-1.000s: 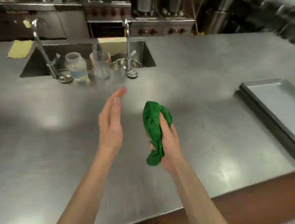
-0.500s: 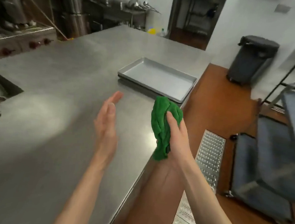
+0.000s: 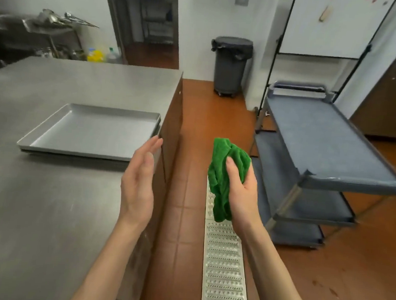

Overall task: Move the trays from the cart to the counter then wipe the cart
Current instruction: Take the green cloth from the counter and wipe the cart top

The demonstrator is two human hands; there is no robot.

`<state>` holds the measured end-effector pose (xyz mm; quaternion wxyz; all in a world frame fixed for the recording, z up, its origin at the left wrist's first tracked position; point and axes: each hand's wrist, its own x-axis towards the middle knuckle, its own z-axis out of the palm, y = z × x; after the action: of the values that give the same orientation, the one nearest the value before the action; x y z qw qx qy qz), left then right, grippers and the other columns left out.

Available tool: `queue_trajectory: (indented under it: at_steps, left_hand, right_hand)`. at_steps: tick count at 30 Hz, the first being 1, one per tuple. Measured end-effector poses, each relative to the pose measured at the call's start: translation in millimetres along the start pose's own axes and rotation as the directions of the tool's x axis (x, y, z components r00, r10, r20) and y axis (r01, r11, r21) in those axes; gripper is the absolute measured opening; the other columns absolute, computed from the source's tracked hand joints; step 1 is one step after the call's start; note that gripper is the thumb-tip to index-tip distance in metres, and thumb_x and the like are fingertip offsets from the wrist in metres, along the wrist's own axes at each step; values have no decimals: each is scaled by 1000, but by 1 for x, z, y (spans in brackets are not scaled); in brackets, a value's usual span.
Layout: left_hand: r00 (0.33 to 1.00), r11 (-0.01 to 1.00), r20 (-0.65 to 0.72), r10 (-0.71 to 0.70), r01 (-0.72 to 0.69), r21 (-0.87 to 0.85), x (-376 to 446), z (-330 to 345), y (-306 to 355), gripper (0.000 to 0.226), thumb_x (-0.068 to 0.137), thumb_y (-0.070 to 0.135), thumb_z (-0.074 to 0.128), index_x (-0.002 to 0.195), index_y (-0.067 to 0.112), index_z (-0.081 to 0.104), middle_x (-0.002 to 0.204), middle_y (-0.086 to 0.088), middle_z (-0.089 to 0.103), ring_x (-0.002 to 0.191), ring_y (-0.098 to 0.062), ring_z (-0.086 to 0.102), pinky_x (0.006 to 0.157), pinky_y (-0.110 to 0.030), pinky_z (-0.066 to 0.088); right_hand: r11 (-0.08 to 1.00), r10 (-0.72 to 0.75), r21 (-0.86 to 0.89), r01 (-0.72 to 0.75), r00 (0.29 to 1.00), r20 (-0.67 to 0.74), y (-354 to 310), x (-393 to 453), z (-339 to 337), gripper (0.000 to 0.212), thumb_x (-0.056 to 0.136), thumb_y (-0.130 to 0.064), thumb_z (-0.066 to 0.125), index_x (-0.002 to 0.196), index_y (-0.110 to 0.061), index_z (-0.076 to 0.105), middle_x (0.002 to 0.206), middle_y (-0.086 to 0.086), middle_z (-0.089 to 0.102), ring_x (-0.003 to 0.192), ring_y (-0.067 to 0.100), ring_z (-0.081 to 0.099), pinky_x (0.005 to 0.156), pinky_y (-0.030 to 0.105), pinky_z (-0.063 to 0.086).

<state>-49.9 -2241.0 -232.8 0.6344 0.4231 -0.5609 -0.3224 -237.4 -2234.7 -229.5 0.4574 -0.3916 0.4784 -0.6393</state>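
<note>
My right hand point(image 3: 242, 193) grips a bunched green cloth point(image 3: 223, 173), held over the floor between the counter and the cart. Beside it, my left hand point(image 3: 140, 180) is flat with fingers apart, holding nothing, over the counter's right edge. Stacked metal trays point(image 3: 91, 132) lie on the steel counter point(image 3: 45, 209) near that edge. A grey-blue three-shelf cart point(image 3: 323, 140) stands to the right, its top shelf bare.
A perforated metal floor drain cover point(image 3: 225, 265) runs along the brown tiled floor below my hands. A grey bin point(image 3: 231, 65) on wheels stands by the far wall. A black-framed whiteboard stand point(image 3: 325, 29) rises behind the cart. A doorway opens at the back.
The view has swung right from the sink, past the trays, to the cart. Both hands kept their pose, the right one still gripping the cloth.
</note>
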Motion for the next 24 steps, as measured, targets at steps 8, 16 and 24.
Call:
queue_trajectory:
  at_steps: [8, 16, 24]
  left_hand:
    - [978, 999, 208, -20, 27, -32, 61, 116, -56, 53, 107, 42, 36, 148, 15, 54, 144, 4, 64, 140, -10, 54, 120, -38, 41]
    - [929, 990, 369, -12, 61, -123, 154, 210, -128, 53, 106, 44, 36, 146, 15, 56, 145, 4, 64, 141, -10, 53, 120, -33, 39]
    - [869, 982, 495, -19, 109, -153, 280, 287, -191, 45, 108, 28, 39, 144, 9, 58, 143, 2, 64, 138, -3, 54, 111, -12, 39]
  right_hand:
    - [1000, -23, -1, 24, 967, -255, 10, 85, -74, 16, 105, -32, 55, 119, -34, 63, 106, -16, 75, 101, 0, 71, 78, 16, 55]
    - [1000, 27, 10, -25, 882, -470, 37, 188, -113, 49, 106, -54, 40, 148, -30, 48, 143, -16, 54, 116, -10, 57, 91, 4, 47]
    - [993, 74, 115, 3, 745, -662, 41, 329, -116, 65, 97, -72, 40, 145, -30, 55, 139, -7, 65, 125, 10, 64, 108, 39, 49]
